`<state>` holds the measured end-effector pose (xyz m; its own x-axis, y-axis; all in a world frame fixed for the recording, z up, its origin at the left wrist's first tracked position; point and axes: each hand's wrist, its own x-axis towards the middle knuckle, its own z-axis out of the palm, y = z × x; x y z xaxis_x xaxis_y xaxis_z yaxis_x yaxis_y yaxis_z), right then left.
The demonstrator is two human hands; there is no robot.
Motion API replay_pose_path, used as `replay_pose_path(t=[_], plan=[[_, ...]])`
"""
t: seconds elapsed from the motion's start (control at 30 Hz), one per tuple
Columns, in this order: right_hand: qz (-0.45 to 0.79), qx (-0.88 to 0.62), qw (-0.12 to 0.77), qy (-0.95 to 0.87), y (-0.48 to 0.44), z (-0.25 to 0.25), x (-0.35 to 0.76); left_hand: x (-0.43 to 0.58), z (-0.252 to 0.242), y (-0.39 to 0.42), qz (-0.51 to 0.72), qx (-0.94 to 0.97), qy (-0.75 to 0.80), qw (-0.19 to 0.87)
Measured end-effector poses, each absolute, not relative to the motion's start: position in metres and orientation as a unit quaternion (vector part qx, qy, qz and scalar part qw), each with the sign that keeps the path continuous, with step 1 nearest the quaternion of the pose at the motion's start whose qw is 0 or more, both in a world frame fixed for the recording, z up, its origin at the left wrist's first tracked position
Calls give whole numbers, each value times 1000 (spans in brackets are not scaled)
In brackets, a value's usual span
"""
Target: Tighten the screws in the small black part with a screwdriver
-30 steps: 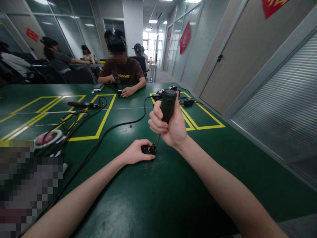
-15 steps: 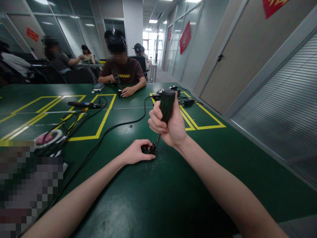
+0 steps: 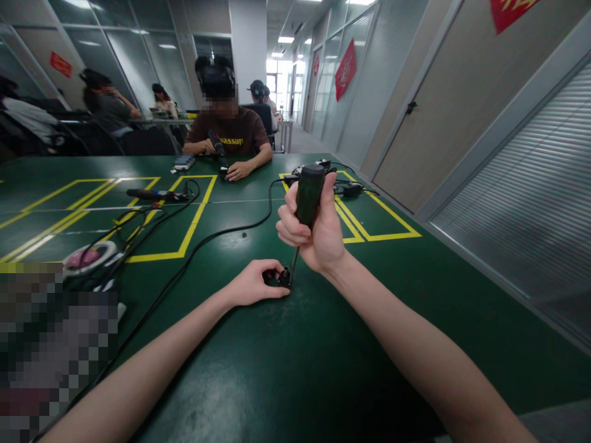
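Observation:
In my right hand (image 3: 318,234) is a screwdriver (image 3: 309,194) with a thick dark handle, held upright with a slight tilt. Its thin shaft runs down to the right side of a small black part (image 3: 284,278) on the green table. Thumb and fingers of my left hand (image 3: 256,283) close round that part from the left and steady it against the tabletop. A short round stub rises from the part's top. Whether the screwdriver's tip sits in a screw is too small to make out.
A black cable (image 3: 207,239) curves across the green table (image 3: 392,326). Ahead lie black devices (image 3: 353,189), a dark-handled tool (image 3: 143,194) and a white ring-shaped roll (image 3: 111,253). Yellow tape marks rectangles. Across the table a person (image 3: 226,132) works with a black tool.
My right hand and the screwdriver handle have shifted very slightly. My left hand and the black part stay put. A person in the left background has brought an arm in towards the head.

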<state>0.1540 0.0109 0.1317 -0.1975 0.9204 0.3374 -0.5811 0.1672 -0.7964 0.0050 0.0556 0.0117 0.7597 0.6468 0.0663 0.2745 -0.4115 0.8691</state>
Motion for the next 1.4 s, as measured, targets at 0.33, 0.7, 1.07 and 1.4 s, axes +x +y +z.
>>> replay_pose_path(t=[0.33,0.7,1.07,1.4], plan=[[624,-165,594,-479,9,131,154,6,14,55,199,814,284,465],[599,-138,589,-524,10,128,156,6,11,56,201,818,283,459],[599,-124,605,-510,10,127,157,6,12,55,205,810,283,471],[591,-149,611,-505,12,128,155,5,11,56,207,811,277,472]])
